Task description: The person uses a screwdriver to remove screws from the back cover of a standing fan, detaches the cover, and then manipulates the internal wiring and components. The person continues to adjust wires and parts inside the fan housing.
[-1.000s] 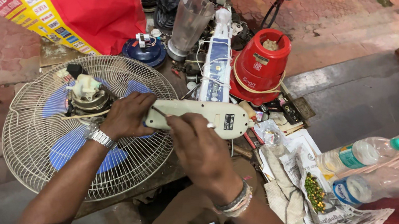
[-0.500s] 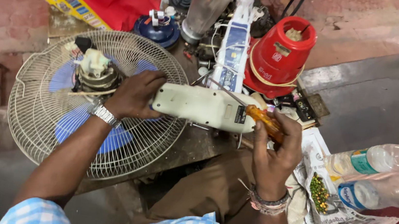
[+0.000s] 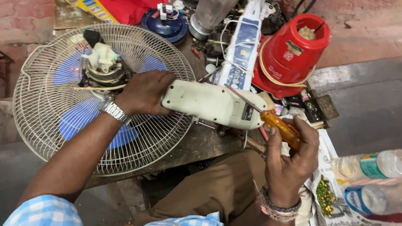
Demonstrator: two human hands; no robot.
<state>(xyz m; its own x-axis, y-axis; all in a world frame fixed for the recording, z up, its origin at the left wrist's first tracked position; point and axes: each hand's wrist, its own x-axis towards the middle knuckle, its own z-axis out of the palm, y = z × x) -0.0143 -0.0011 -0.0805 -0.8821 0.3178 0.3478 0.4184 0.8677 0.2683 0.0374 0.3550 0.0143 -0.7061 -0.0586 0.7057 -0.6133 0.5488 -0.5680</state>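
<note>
The cream plastic housing (image 3: 214, 104), a long flat casing with a dark label near one end, lies across the bench (image 3: 198, 142) between the hands. The left hand (image 3: 145, 92) has a closed grip on its left end, pinning it over the rim of the wire fan guard (image 3: 99, 98). The right hand (image 3: 291, 158) is wrapped shut around the orange handle of a screwdriver (image 3: 280, 128), whose thin shaft slants up and left so that the tip rests on the housing's upper right part. A second ago that hand lay bare on the casing with no tool; half a second ago it had the screwdriver up at the casing's right end, and now the tip is set down on it, so work on a screw seems to have started. Behind stand a red mixer jar base (image 3: 292, 53), a white and blue appliance body (image 3: 245, 38) and a clear blender jar (image 3: 216, 4). At the right lie plastic bottles (image 3: 382, 165) on newspaper (image 3: 338, 214).
</note>
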